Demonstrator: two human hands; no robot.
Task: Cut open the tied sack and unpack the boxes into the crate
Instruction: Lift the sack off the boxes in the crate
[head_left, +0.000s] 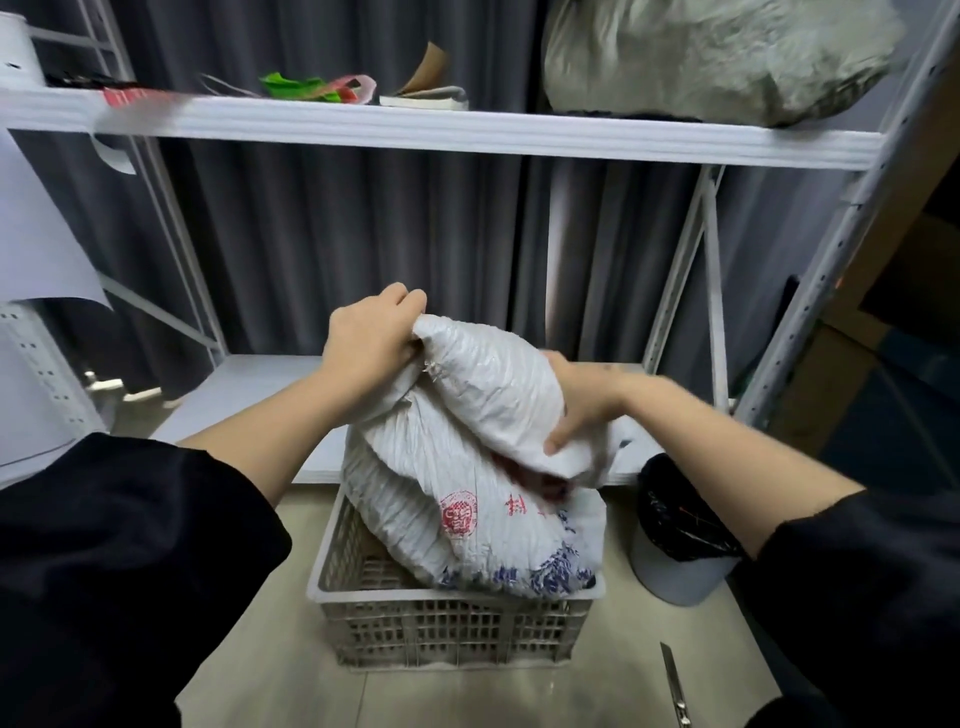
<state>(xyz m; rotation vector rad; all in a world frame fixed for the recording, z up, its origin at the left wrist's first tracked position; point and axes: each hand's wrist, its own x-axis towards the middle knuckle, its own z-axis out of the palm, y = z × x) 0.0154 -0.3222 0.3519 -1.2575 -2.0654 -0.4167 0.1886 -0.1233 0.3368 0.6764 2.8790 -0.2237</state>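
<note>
A white woven sack (483, 467) with red and blue print stands tilted in a pale slotted plastic crate (452, 629) on the floor. My left hand (371, 338) grips a bunched corner at the sack's top. My right hand (582, 405) grips the sack's fabric on its upper right side, over a fold where something dark red shows. No boxes can be seen; the sack hides most of the crate's inside. A pair of scissors (675, 686) lies on the floor at the lower right, apart from both hands.
A white bin with a black liner (680, 540) stands right of the crate. White metal shelving (441, 132) rises behind, with a grey sack (717, 57), papers and coloured scraps on the upper shelf. Cardboard boxes (857, 374) stand at the right. Grey curtains hang behind.
</note>
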